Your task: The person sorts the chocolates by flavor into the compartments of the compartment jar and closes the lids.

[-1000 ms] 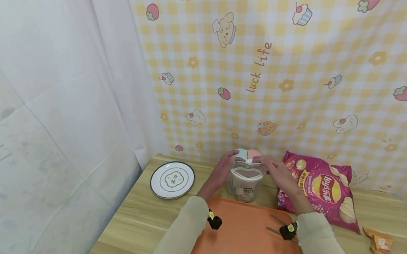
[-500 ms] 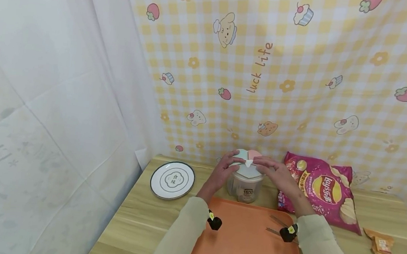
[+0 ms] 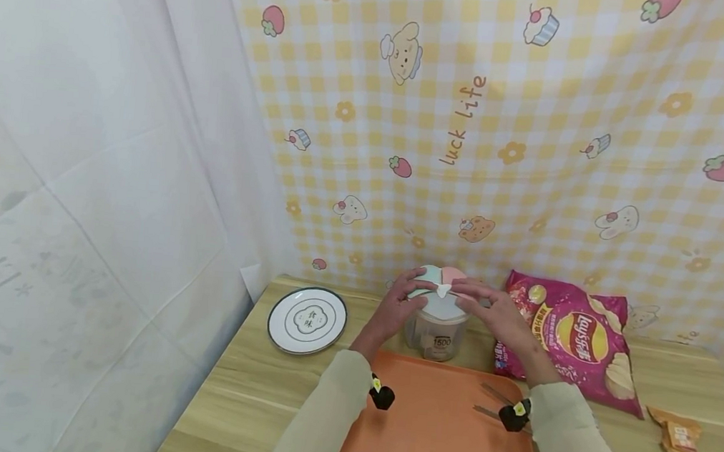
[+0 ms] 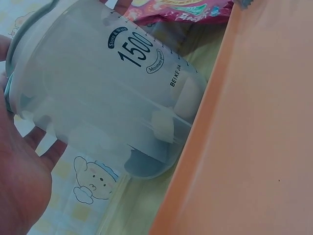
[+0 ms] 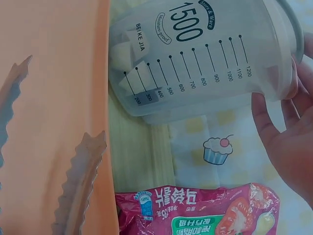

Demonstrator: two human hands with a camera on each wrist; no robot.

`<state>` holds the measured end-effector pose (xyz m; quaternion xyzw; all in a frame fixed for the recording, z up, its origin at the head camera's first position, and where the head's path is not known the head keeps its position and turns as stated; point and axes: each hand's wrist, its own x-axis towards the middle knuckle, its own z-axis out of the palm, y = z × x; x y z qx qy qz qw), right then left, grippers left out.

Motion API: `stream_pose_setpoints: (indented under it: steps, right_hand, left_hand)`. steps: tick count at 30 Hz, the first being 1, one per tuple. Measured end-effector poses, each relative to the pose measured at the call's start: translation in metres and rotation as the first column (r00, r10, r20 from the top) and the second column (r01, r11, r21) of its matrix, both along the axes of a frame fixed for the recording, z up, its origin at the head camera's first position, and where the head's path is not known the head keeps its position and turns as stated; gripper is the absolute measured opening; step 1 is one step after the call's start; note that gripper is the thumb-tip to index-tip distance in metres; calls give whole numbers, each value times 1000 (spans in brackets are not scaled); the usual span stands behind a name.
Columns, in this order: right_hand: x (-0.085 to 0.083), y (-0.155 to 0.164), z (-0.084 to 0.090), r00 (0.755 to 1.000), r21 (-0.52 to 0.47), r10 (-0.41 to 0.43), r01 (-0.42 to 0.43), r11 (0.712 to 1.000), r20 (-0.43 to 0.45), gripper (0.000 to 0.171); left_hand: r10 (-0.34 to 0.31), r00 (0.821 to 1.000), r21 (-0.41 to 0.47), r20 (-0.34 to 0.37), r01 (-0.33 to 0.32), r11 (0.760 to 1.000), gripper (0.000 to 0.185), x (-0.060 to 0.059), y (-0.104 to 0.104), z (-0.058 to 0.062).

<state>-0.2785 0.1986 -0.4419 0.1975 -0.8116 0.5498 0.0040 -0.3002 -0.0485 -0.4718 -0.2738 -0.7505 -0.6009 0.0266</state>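
Note:
A clear round storage container marked 1500 stands behind the orange tray. Its lid has pale green, pink and white sections, and the front white flap lies down flat. My left hand grips the lid's left side, and my right hand grips its right side. Fingers of both hands reach around the rim, with some fingertips on top near the small white centre piece. Through the wall of the container, the left wrist view shows a few pale pieces at the bottom.
Metal tongs with toothed edges lie on the tray's right side. A magenta Lay's chip bag lies to the right, beyond it a small orange-wrapped snack. A white plate with a dark rim sits at left on the wooden table.
One second ago the lid's front flap was raised, showing a heart-shaped opening. It came down by half a second ago and stays down. Both hands have hardly moved.

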Motion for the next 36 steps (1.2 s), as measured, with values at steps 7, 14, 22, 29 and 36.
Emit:
stream_pose_setpoints:
  steps: [7, 14, 22, 29, 36]
  right_hand:
    - [-1, 0, 0, 1000, 5, -1, 1, 1000, 1, 36]
    - [2, 0, 3, 1000, 45, -1, 2, 999, -31, 39]
    - [3, 3, 3, 999, 28, 20, -18, 999, -37, 36]
    - [7, 4, 2, 995, 95, 23, -14, 995, -95, 34]
    - [14, 0, 7, 983, 165, 38, -8, 986, -178, 41]
  left_hand:
    - [5, 1000, -10, 14, -5, 1000, 32, 3, -2, 4]
    - [15, 1000, -14, 16, -15, 1000, 32, 1, -3, 0]
    - [10, 1000, 12, 8, -10, 1000, 32, 1, -1, -3]
    - [18, 1000, -3, 8, -18, 1000, 32, 4, 0, -2]
    - [39, 998, -76, -55, -43, 996, 30, 6, -7, 5]
